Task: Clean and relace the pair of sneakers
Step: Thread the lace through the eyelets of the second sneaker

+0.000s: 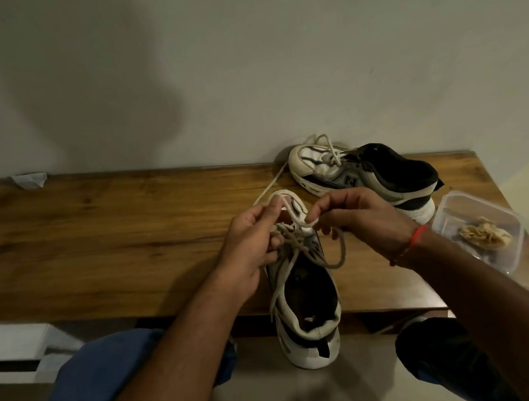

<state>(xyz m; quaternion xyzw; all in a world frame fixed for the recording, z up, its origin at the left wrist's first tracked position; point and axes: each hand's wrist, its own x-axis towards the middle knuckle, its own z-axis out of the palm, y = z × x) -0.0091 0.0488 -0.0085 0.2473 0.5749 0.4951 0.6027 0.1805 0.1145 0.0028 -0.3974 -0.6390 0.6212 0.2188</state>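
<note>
White lace [297, 221] is pinched by both the left hand [253, 247] and the right hand [359, 216], over the near sneaker [303, 301] at the wooden table [106, 239] edge. Other sneaker [363, 177] sits behind, near a plastic box [508, 260].

Left hand [252, 240] and right hand [359, 216] pinching a cream shoelace [297, 221] over a white-and-grey sneaker [303, 298] on a wooden bench [88, 235], second matching sneaker [363, 177] behind (laces loose), clear plastic tub [482, 228] beside it
</note>
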